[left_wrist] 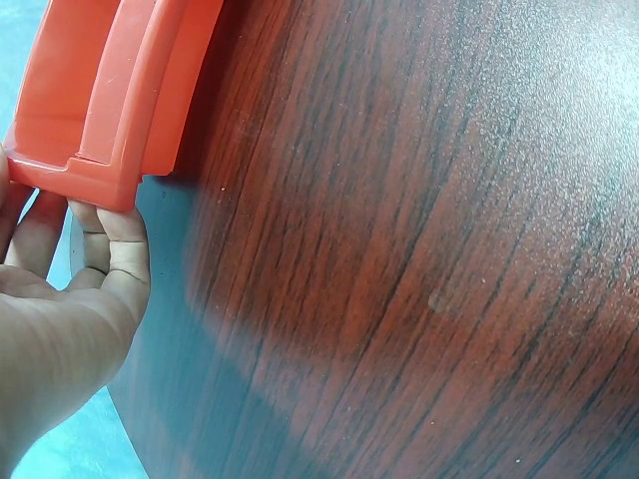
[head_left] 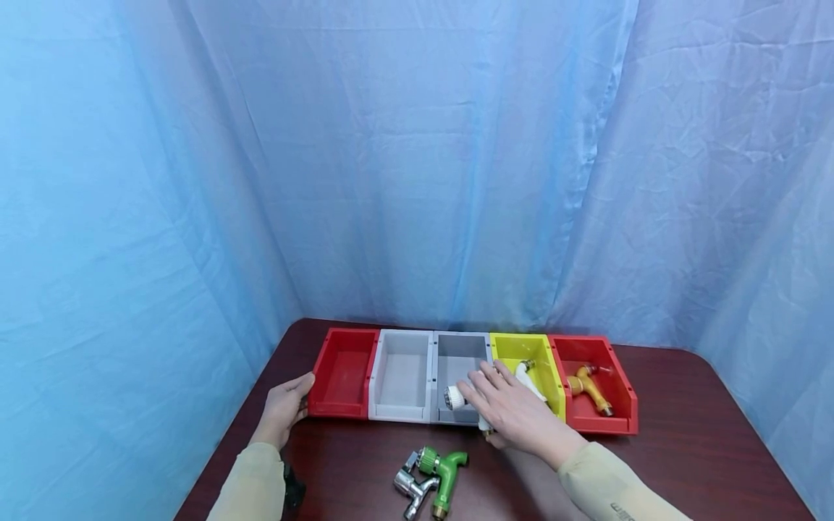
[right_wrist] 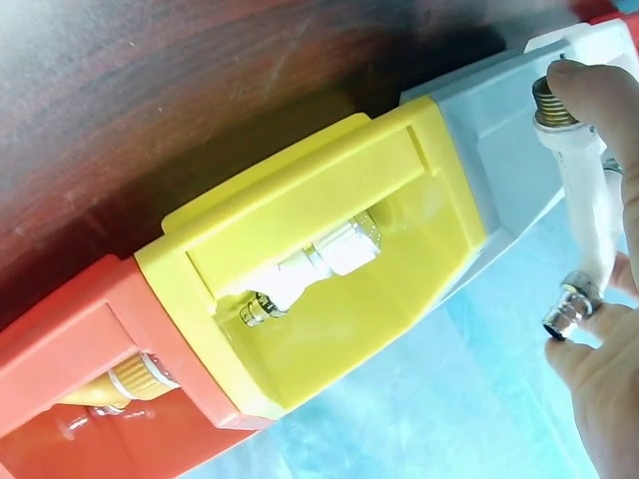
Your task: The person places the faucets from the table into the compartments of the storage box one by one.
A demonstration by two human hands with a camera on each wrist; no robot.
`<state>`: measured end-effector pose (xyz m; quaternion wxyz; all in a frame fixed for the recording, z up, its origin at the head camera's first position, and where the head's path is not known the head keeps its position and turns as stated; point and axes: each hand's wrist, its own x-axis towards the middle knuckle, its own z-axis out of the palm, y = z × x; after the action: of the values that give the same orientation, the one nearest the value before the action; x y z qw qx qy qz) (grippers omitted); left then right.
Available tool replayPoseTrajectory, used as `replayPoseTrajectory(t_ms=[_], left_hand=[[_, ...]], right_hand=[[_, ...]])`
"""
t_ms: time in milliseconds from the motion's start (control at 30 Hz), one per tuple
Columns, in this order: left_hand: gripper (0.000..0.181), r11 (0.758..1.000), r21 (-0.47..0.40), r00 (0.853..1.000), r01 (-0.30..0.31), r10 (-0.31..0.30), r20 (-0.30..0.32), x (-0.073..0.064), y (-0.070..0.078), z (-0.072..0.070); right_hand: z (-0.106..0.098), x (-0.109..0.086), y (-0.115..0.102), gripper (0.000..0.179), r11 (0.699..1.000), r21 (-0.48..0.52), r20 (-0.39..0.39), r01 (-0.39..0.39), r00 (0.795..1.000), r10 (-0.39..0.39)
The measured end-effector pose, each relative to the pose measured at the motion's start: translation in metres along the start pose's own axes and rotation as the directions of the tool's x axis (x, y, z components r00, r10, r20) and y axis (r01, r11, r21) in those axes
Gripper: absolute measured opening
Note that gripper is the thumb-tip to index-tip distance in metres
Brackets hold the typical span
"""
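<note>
My right hand (head_left: 515, 412) holds a white tap (right_wrist: 584, 190) over the front of the dark grey bin (head_left: 460, 347). Its ribbed white knob points left, and a threaded brass end shows near the thumb in the right wrist view. At the far left of the row, my left hand (head_left: 284, 407) grips the outer side edge of a red bin (head_left: 342, 409), fingertips bent up under its rim in the left wrist view. Another white tap (right_wrist: 300, 271) lies in the yellow bin (right_wrist: 300, 210), partly behind my right hand in the head view.
A light grey bin (head_left: 400, 414) stands between the left red bin and the dark grey one. In the right-hand red bin (head_left: 619, 427) lies a yellow tap (head_left: 591, 394). A green tap (head_left: 447, 474) and a chrome tap (head_left: 412, 486) lie on the table in front. Blue curtains (head_left: 417, 181) surround the table.
</note>
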<state>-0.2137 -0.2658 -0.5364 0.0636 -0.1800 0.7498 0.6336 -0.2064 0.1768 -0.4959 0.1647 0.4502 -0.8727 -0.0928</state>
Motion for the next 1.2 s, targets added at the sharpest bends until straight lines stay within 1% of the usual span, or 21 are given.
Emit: replayPoseTrajectory(t_ms=[200,333,433,567,800,1000,1200], left_hand=[[0.06,1.0,0.005,1.0,0.003,-0.003,-0.009,0.0,0.001,0.001],[0.06,1.0,-0.002,1.0,0.003,-0.003,-0.011,-0.001,0.002,0.001],[0.059,1.0,-0.003,1.0,0.004,-0.004,-0.01,-0.001,0.002,0.001],[0.06,1.0,-0.007,1.0,-0.005,0.005,-0.006,-0.001,0.001,0.001],[0.062,1.0,-0.008,1.0,-0.009,0.008,-0.021,0.0,-0.001,0.001],[0.061,1.0,-0.007,0.999,-0.01,0.01,-0.031,0.002,-0.001,0.003],[0.06,1.0,0.0,0.999,-0.013,0.013,-0.032,0.001,-0.002,0.002]], right_hand=[[0.007,0.01,0.006,0.096,0.998,-0.069,-0.048,0.008,0.999,-0.012],[0.012,0.015,0.01,0.095,0.999,-0.053,-0.065,-0.005,0.998,0.002],[0.015,0.018,0.012,0.095,0.999,-0.037,-0.063,-0.022,0.998,0.02],[0.018,0.022,0.014,0.092,0.998,-0.04,-0.036,-0.046,0.998,0.044],[0.02,0.028,0.017,0.096,0.996,-0.053,0.039,-0.065,0.997,0.068],[0.02,0.033,0.019,0.093,0.997,-0.014,0.072,-0.071,0.995,0.071],[0.025,0.039,0.019,0.095,0.995,0.026,0.116,-0.101,0.988,0.098]])
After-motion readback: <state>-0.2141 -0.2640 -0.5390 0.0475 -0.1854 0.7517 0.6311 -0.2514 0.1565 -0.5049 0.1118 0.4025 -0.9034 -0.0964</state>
